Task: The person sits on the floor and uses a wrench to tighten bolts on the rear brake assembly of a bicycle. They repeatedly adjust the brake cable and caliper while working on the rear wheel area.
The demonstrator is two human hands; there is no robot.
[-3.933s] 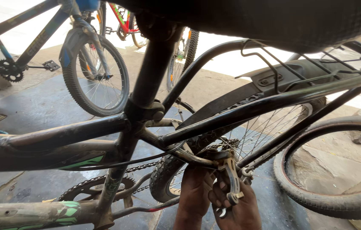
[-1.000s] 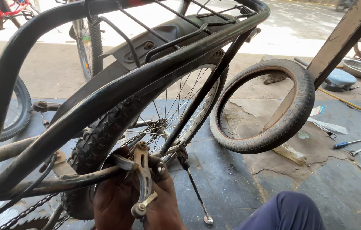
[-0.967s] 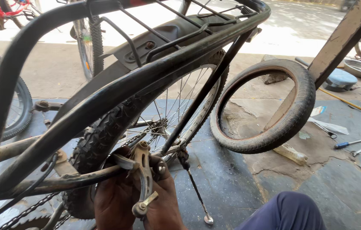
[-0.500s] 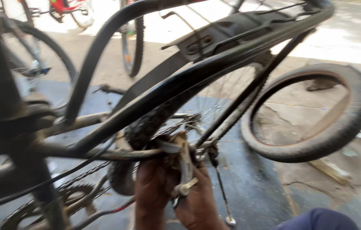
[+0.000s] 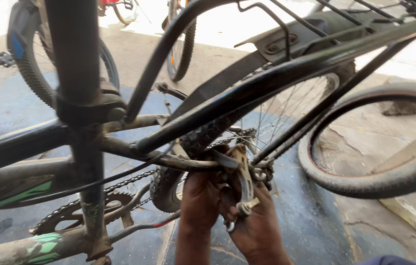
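Brake arm [image 5: 243, 181] upright (lower end down)

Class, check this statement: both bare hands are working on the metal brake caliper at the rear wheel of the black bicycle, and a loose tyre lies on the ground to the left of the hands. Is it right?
Not quite. The loose tyre lies to the right of the left hand and right hand, as the head view shows. Both do work on the metal brake caliper at the black bicycle's rear wheel.
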